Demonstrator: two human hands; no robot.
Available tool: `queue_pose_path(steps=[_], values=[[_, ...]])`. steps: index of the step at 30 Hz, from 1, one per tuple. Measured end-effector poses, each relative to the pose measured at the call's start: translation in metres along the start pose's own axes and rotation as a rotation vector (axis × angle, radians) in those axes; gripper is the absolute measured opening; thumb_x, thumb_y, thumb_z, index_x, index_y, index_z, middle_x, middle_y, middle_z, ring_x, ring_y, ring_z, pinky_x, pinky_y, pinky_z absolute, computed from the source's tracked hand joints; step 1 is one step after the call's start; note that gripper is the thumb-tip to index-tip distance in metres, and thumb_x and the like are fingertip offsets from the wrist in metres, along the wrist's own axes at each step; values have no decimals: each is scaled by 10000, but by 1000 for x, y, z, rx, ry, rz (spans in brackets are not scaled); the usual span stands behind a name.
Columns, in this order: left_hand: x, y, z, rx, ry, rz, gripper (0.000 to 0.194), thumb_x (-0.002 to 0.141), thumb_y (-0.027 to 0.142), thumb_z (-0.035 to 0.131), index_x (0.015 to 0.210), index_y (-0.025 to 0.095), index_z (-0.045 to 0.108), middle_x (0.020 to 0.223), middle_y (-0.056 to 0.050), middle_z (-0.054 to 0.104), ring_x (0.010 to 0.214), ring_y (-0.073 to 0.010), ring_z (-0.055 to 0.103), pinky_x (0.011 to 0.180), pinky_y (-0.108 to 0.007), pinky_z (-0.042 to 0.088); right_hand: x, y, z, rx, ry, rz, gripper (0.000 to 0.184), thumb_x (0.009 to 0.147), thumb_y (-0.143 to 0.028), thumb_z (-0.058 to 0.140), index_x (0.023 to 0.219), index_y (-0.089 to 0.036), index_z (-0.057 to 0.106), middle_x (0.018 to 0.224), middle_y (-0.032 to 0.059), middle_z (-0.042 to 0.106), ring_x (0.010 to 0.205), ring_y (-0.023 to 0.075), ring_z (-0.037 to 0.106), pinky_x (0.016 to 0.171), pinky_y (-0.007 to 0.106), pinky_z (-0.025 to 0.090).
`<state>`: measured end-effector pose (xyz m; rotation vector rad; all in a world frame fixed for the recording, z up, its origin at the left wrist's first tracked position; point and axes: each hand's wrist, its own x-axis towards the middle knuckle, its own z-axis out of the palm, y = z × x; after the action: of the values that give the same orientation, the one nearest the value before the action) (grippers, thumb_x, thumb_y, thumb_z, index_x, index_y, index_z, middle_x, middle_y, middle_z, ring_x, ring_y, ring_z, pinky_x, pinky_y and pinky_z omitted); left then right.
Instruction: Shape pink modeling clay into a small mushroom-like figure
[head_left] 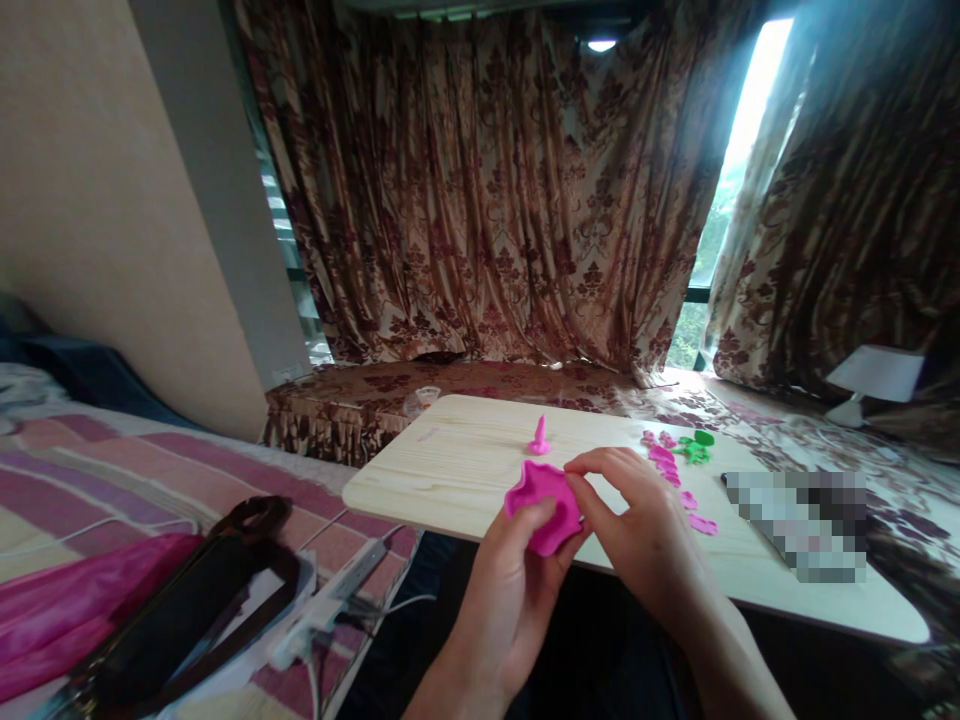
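Observation:
A magenta cup-shaped piece (541,488) with a wavy rim is held up in front of the table's near edge. My left hand (517,570) grips it from below, thumb pressed into its hollow. The thumb and fingertips of my right hand (634,510) pinch its right rim. Beyond my hands, a pink pointed piece with a wide base (539,437) stands upright on the table. To the right lie several pink petal-like pieces (664,462) and green leaf-like pieces (697,447).
The pale wooden table (427,470) has a pixelated flat object (802,525) on its right. A power strip (337,585) with cables and a dark bag (187,610) lie on the striped bed at left. A white lamp (874,375) stands at far right; patterned curtains (487,180) hang behind.

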<state>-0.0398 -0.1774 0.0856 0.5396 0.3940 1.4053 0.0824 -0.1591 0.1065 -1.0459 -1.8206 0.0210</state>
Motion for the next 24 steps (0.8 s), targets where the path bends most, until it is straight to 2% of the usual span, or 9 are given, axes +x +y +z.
queue_pose_path(steps=[4, 6, 9, 14, 18, 21, 24], values=[[7, -1, -14, 468, 102, 301, 182, 787, 259, 677, 952, 185, 657, 907, 4, 681, 798, -95, 614, 718, -178, 477, -1, 1, 0, 7, 10, -15, 71, 843, -162, 595, 867, -211, 640, 852, 13, 659, 856, 174, 580, 787, 313, 440], [11, -1, -20, 604, 126, 370, 146, 781, 286, 683, 888, 187, 674, 862, 20, 685, 765, -82, 605, 686, -154, 464, -1, 2, 0, 3, 5, -30, 76, 840, -170, 603, 889, -208, 648, 868, 16, 661, 873, 171, 579, 800, 307, 441], [14, 0, -25, 618, 138, 389, 143, 790, 310, 670, 876, 197, 685, 844, 28, 694, 770, -79, 605, 710, -153, 465, -1, 1, 0, 5, -16, -35, 82, 837, -185, 617, 906, -210, 654, 886, 17, 657, 891, 169, 574, 804, 301, 444], [14, 3, -23, 673, 88, 357, 161, 756, 280, 702, 892, 195, 689, 841, 22, 704, 767, -90, 621, 696, -156, 476, -2, -1, -5, -29, -20, -33, 40, 847, -179, 602, 844, -200, 637, 840, 20, 632, 855, 175, 560, 773, 317, 437], [13, 10, -20, 836, 112, 446, 95, 787, 259, 665, 846, 191, 695, 809, 21, 695, 730, -90, 619, 672, -156, 474, -2, -5, -7, -46, -87, -75, 64, 866, -178, 576, 857, -198, 636, 861, 30, 618, 873, 184, 541, 784, 331, 430], [10, 14, -17, 959, 32, 528, 91, 814, 221, 627, 866, 186, 694, 867, 3, 683, 814, -109, 622, 736, -172, 473, -2, -7, -8, -53, -131, -103, 83, 877, -177, 560, 876, -195, 641, 875, 39, 613, 878, 189, 533, 782, 336, 431], [7, 15, -16, 1003, -69, 537, 112, 819, 198, 615, 913, 185, 675, 920, -11, 665, 867, -128, 621, 787, -202, 477, -1, -8, -10, -66, -153, -108, 104, 893, -182, 535, 892, -190, 639, 883, 48, 607, 875, 197, 525, 782, 347, 430]])
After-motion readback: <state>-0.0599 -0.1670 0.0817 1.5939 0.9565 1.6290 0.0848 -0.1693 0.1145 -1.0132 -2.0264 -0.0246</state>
